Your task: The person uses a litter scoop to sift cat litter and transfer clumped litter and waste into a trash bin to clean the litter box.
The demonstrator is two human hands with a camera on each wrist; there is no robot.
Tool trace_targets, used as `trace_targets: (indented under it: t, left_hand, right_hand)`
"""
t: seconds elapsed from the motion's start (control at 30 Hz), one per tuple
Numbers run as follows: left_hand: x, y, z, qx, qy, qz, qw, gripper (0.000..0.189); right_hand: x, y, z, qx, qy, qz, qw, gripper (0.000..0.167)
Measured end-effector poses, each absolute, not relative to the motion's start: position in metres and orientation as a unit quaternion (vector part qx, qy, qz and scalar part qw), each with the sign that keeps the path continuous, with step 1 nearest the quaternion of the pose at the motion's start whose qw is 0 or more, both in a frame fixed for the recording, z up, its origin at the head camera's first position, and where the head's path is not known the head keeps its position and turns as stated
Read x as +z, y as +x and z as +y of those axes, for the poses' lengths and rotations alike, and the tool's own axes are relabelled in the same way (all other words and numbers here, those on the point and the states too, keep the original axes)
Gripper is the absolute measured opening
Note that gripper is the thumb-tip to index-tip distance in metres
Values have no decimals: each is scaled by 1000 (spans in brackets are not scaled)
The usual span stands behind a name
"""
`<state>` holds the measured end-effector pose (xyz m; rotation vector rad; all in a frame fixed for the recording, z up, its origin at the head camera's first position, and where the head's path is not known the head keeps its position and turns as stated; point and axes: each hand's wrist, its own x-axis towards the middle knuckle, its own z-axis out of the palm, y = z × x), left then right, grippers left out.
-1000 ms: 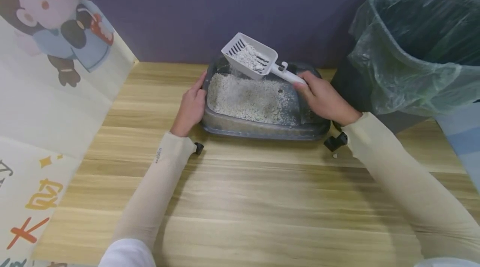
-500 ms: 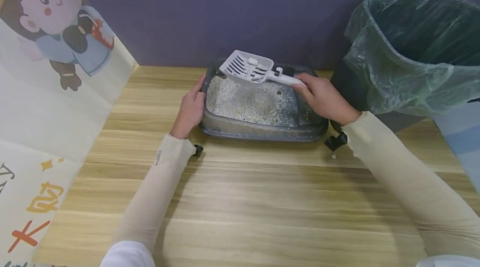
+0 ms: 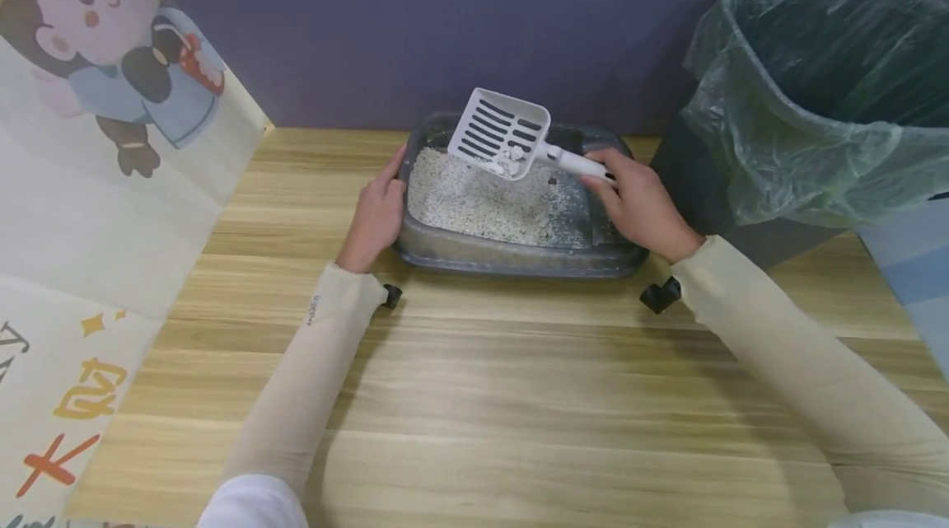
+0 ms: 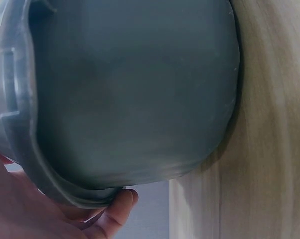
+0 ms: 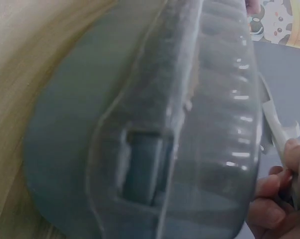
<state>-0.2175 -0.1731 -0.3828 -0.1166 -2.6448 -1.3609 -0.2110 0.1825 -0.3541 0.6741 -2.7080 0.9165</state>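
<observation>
A grey litter box (image 3: 519, 260) holding pale litter (image 3: 474, 203) stands against the back wall. With my left hand (image 3: 376, 219) I grip its left rim; in the left wrist view the fingers (image 4: 117, 214) curl round the rim's edge. My right hand (image 3: 643, 203) holds a white slotted litter scoop (image 3: 498, 128) by its handle, above the box. The scoop is tilted, and a few whitish clumps lie at its near edge by the handle. In the right wrist view the box wall (image 5: 210, 124) fills the middle, and the scoop handle (image 5: 275, 122) shows at right.
A dark bin (image 3: 689, 149) lined with a translucent green bag (image 3: 786, 149) stands right of the box. A purple wall (image 3: 460, 17) rises behind the wooden table (image 3: 504, 396). A cartoon-printed white panel (image 3: 178, 215) borders the left side.
The litter in the scoop has dwindled to a few clumps as fine grains fell into the box. The scoop has dipped, then risen and tilted. My left hand stays at the rim.
</observation>
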Motion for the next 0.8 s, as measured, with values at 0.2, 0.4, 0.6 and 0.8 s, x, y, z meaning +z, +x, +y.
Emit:
trace_targets:
  t: [0.2, 0.4, 0.6, 0.8]
  left_hand:
    - [-382, -217, -171, -462, -40, -883, 76, 48]
    - [-384, -217, -171, -462, -39, -883, 73, 47]
    - [-386, -217, -172, -455, -47, -885, 84, 47]
    - [-387, -216, -173, -452, -49, -886, 85, 46]
  right_hand:
    - [-346, -205, 183, 312, 230, -915, 114, 38]
    - [-313, -190, 186, 292, 215, -919, 152, 38]
    - [-259, -169, 194, 245, 167, -935, 195, 41]
    - [-212, -152, 221, 205, 116, -933, 274, 45]
